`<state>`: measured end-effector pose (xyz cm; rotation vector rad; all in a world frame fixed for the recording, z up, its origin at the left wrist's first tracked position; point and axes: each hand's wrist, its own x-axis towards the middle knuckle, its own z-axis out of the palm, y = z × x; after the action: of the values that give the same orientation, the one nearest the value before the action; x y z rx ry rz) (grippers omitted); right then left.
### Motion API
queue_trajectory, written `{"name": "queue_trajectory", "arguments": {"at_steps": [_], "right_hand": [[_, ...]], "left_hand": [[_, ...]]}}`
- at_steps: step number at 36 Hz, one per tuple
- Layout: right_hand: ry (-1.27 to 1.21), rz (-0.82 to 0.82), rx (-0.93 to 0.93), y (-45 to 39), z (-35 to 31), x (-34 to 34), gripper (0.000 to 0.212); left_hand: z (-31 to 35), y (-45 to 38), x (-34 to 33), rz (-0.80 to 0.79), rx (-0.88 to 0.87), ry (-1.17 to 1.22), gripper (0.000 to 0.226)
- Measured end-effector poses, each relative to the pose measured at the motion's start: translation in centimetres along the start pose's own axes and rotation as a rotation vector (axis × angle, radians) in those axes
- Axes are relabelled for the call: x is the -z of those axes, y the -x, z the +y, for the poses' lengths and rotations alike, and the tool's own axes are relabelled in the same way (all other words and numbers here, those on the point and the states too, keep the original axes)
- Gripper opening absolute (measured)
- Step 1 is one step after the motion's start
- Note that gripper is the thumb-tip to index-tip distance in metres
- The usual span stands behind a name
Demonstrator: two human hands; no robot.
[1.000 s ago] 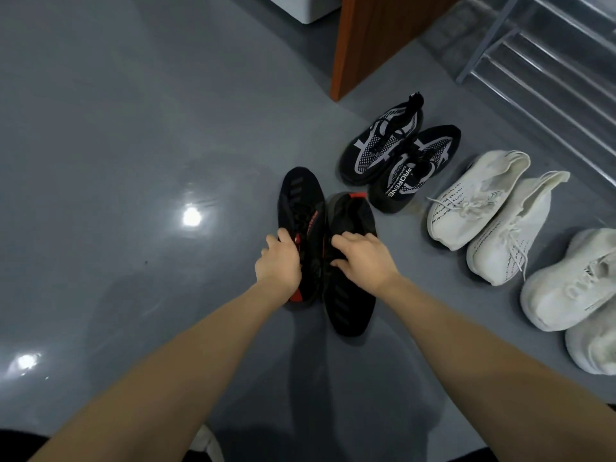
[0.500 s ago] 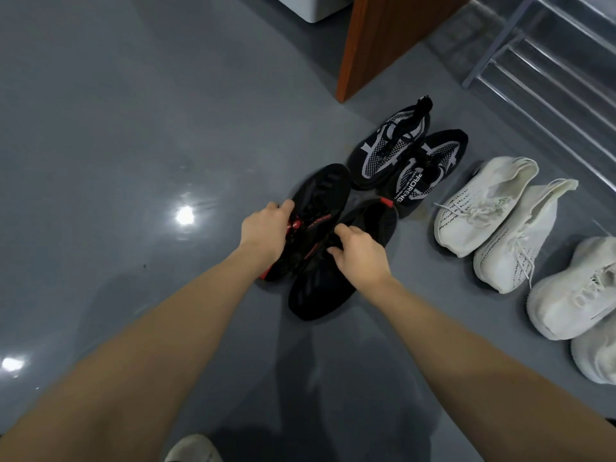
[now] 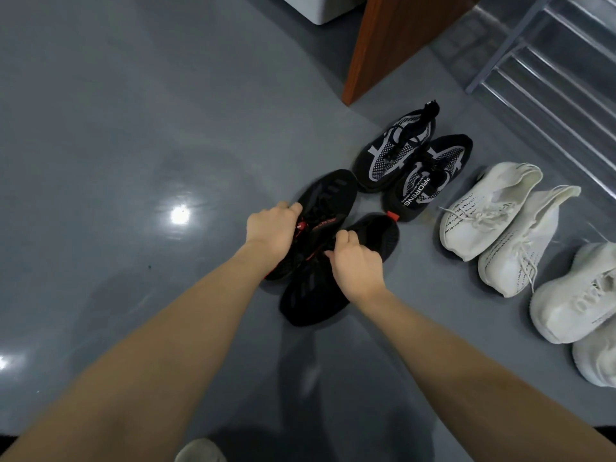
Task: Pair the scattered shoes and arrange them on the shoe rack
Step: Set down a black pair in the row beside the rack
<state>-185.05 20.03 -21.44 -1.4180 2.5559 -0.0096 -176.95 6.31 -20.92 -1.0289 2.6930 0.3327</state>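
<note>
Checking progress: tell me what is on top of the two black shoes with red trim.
The left hand grips the far black shoe at its collar; the right hand grips the near black shoe. The hands cover the shoe openings, so what is inside cannot be seen.

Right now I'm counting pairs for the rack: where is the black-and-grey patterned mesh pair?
In the head view, the black-and-grey patterned mesh pair sits on the grey floor right of centre, between the wooden panel and the cream knit sneakers.
</note>
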Motion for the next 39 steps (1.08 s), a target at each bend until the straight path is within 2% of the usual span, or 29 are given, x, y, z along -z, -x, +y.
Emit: {"name": "queue_trajectory", "arguments": {"at_steps": [7,10,16,19,25,31,39], "right_hand": [[0.066,-0.019,-0.032,-0.6,-0.8,-0.5,0.035],[0.129,0.036,-0.067,-0.9,-0.9,-0.7,0.041],[0.185,0.091,-0.019,-1.1,-0.4,0.7,0.041],[0.149,0.07,-0.014,-0.5,-1.0,3.0,0.038],[0.079,-0.108,0.118,1.3,-2.6,11.7,0.035],[0.091,-0.167,0.215,4.0,-5.4,22.6,0.032],[0.097,-0.209,0.328,7.8,-10.7,37.2,0.03]], "left_hand": [[-0.2,0.5,-1.0,-0.057,-0.029,-0.049,0.036],[-0.2,0.5,-0.9,-0.068,-0.03,-0.041,0.038],[0.3,1.9,-0.9,-0.096,-0.015,-0.073,0.059],[0.7,4.1,1.0,-0.102,-0.029,-0.038,0.058],[0.5,8.2,9.8,-0.14,-0.031,0.03,0.047],[-0.4,13.8,21.0,-0.213,0.028,0.074,0.033],[-2.8,21.9,35.4,-0.3,0.097,0.161,0.037]]}}
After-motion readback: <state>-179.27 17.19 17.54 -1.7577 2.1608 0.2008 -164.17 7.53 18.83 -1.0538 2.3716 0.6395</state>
